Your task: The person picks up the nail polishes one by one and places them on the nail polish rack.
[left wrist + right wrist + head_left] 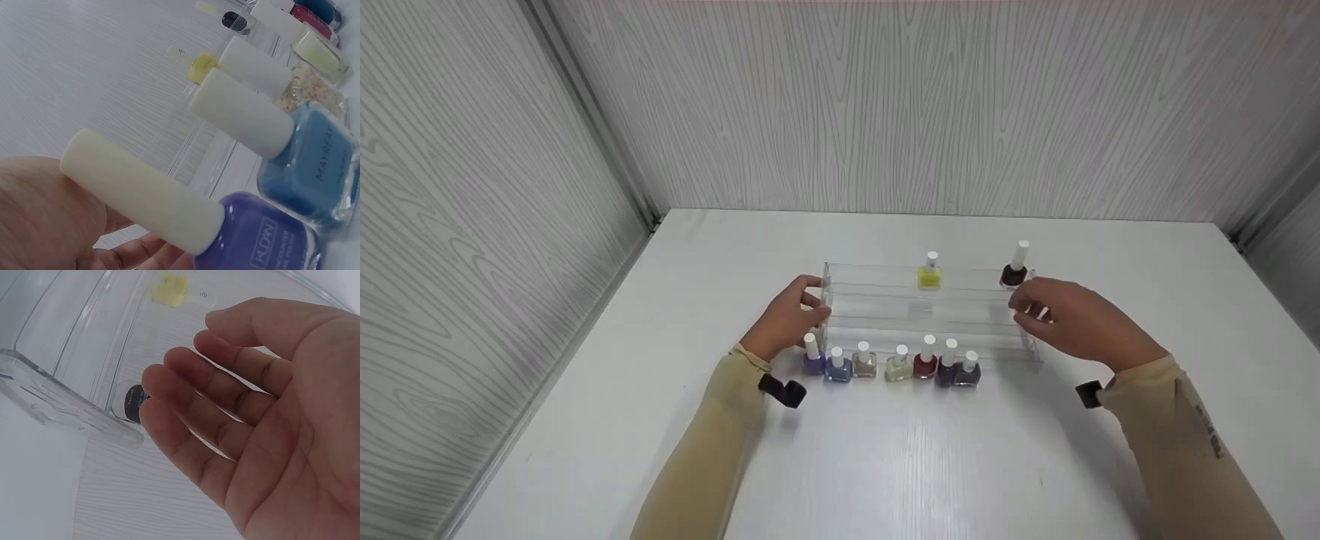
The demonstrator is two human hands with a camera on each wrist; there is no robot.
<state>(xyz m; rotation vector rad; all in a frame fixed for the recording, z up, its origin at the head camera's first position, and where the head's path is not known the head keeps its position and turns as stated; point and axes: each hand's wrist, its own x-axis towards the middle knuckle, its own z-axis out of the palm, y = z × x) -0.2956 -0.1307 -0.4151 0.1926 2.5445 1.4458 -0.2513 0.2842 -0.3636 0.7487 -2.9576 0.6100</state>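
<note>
A clear tiered acrylic rack [877, 306] stands on the white table. My left hand [786, 319] holds its left end panel between thumb and fingers; in the left wrist view a purple nail polish bottle [259, 233] hides part of that grip. My right hand [247, 399] is by the right end, fingers loosely bent, with nothing in them. Just beyond its fingertips, a dark nail polish bottle [1014, 275] with a white cap stands on the rack's top tier. A yellow nail polish bottle [929, 277] is on the same tier, farther left.
Along the rack's front, several white-capped bottles stand in a row: a blue one [838, 369], a glittery one [865, 365], a pale green one [898, 369], a red one [925, 366] and dark ones [967, 374]. Wood-grain panels [885, 112] rise behind and at the sides.
</note>
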